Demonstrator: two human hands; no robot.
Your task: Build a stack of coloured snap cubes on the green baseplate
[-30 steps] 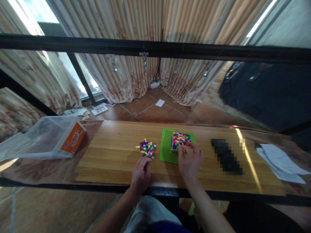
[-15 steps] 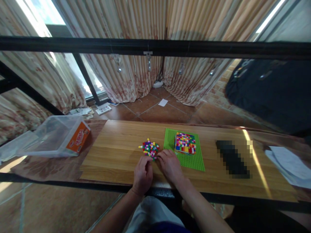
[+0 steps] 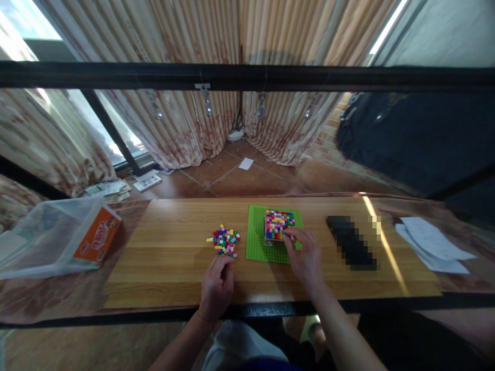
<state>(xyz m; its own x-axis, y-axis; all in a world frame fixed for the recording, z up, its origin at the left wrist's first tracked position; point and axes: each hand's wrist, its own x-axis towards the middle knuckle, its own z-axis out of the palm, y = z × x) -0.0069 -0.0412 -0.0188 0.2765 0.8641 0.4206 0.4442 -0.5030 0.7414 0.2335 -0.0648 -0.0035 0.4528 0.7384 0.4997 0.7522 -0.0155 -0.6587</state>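
A pile of small multicoloured building bricks (image 3: pixel 225 240) lies on the wooden tabletop. My left hand (image 3: pixel 217 285) rests just below the pile's near edge, its fingers curled together; what they hold, if anything, is hidden. To the right of the pile is a green studded baseplate (image 3: pixel 255 247). On it sits a square block of tightly packed coloured bricks (image 3: pixel 276 223). My right hand (image 3: pixel 307 255) is over the baseplate's right side, thumb and fingertips pinched at the block's near right corner. Whatever is between those fingertips is too small to make out.
A clear plastic bin (image 3: pixel 54 232) with an orange label stands at the left end. A pixelated dark object (image 3: pixel 352 245) lies right of the baseplate, and white papers (image 3: pixel 436 239) lie at the far right. A black bar (image 3: pixel 232 77) crosses beyond the table.
My right hand has moved right, from the edge of the loose pile to the packed brick block. My left hand has stayed near the pile. The whole view has shifted slightly.
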